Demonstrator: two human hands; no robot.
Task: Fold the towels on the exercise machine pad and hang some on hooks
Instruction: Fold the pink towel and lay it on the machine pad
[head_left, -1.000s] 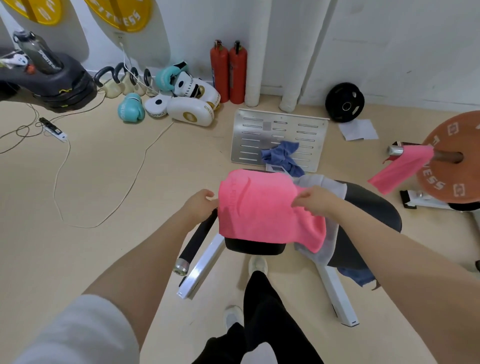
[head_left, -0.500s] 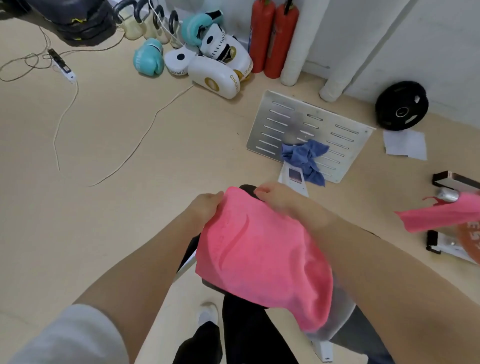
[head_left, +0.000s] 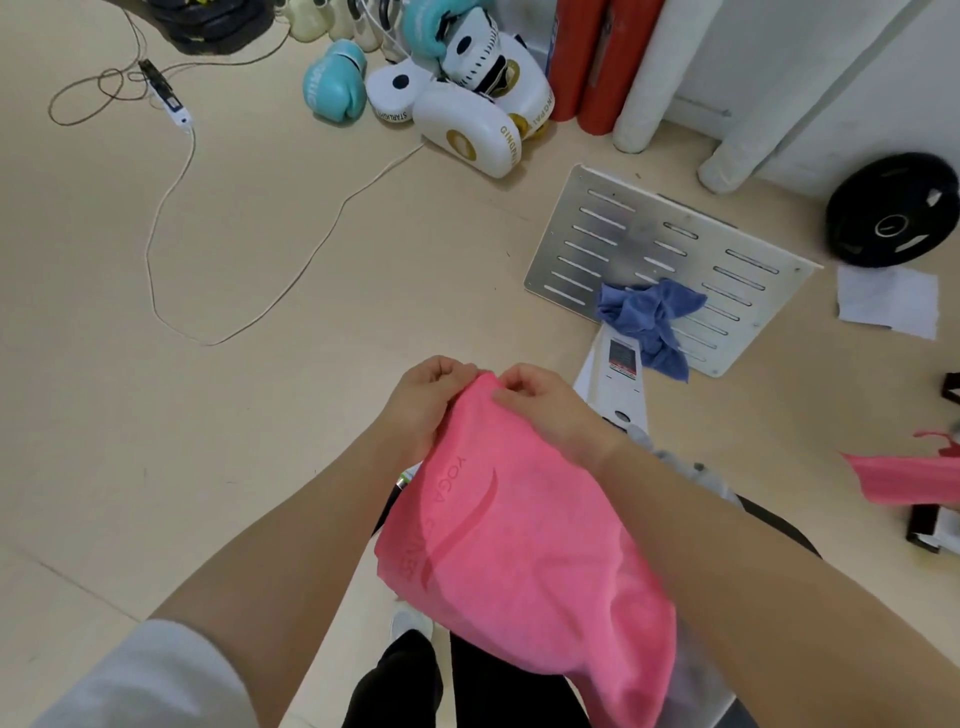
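A pink towel (head_left: 519, 561) printed with "YOGA" hangs in front of me, lifted off the machine. My left hand (head_left: 423, 402) and my right hand (head_left: 545, 410) pinch its top edge side by side, almost touching. The towel and my right arm cover most of the black exercise machine pad (head_left: 779, 525); a grey-white towel (head_left: 696, 475) shows on it past my right wrist. A second pink towel (head_left: 904, 480) hangs at the right edge. A crumpled blue towel (head_left: 649, 317) lies on a slotted metal plate (head_left: 623, 244).
Boxing gloves (head_left: 332, 85) and white pads (head_left: 467, 130) lie on the floor at the back, with red extinguishers (head_left: 587, 57) and a black weight plate (head_left: 891, 210) near the wall. A white cable (head_left: 171, 208) loops across the floor. My black trousers (head_left: 395, 680) are below.
My hands have come together from the towel's two sides to its top edge and lifted the pink towel off the pad. My view has tilted further down.
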